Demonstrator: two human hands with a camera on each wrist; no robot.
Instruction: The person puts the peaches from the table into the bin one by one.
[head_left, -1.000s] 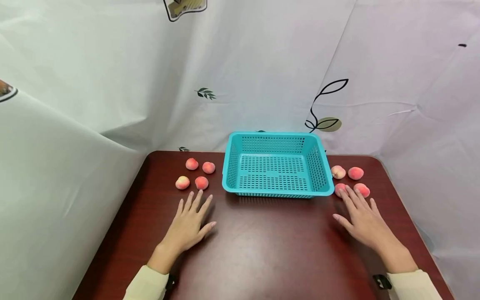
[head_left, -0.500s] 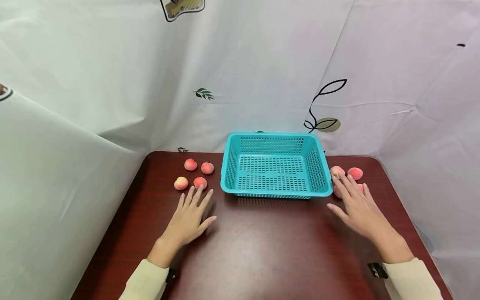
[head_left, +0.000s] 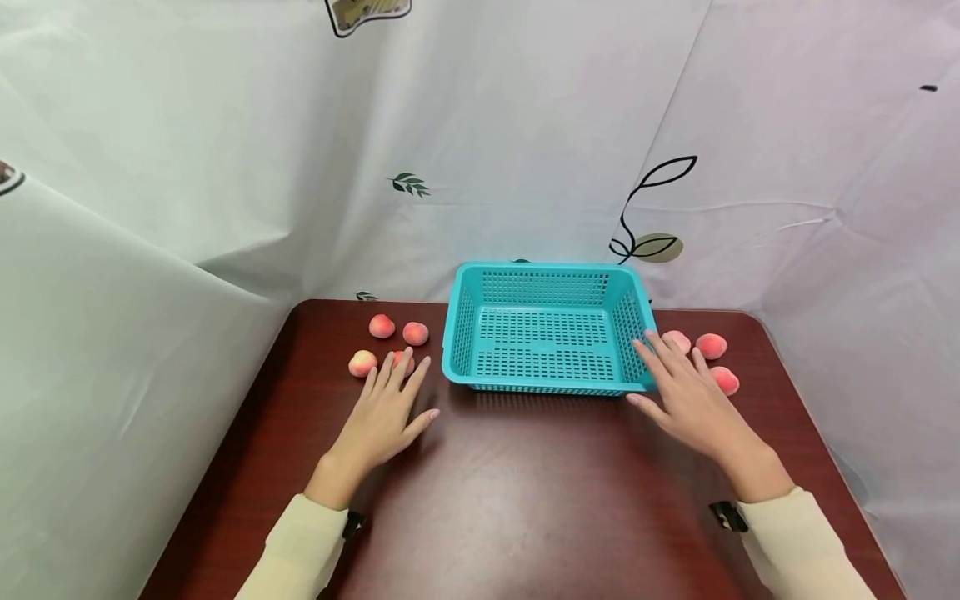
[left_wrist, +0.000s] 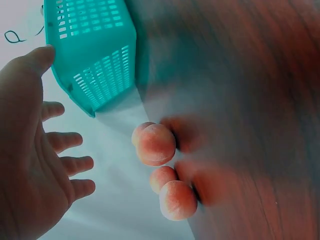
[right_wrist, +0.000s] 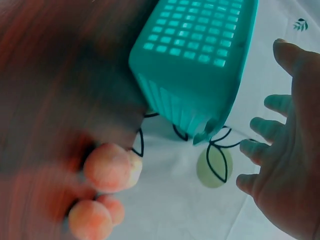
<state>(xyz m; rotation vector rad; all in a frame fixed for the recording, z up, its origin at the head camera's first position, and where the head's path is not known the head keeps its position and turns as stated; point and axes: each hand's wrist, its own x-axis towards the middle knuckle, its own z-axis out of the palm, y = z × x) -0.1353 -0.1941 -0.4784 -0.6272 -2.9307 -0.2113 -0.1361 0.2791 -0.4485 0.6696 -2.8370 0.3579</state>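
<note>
With fingers spread, my left hand (head_left: 381, 421) hovers over the near side of the left group of peaches, partly covering one peach (head_left: 405, 363). In the left wrist view those peaches (left_wrist: 156, 145) sit apart from the fingers. My right hand (head_left: 693, 404) is also spread and holds nothing; in the head view its fingertips overlap the near right corner of the turquoise plastic basket (head_left: 547, 387). From the right wrist view, air shows between that hand and the basket (right_wrist: 175, 80). Beside it lie the right peaches (head_left: 711, 346), one of them hidden under the hand in the head view.
The basket, with perforated walls and floor, stands at the back middle of the dark red-brown table (head_left: 510, 483). White printed cloth (head_left: 525, 125) hangs behind and at both sides. Further left peaches (head_left: 382, 326) lie near the back left corner.
My right hand has moved left and forward from the right peaches toward the basket corner. My left hand has shifted slightly forward over the near peach. The basket and peaches have stayed put.
</note>
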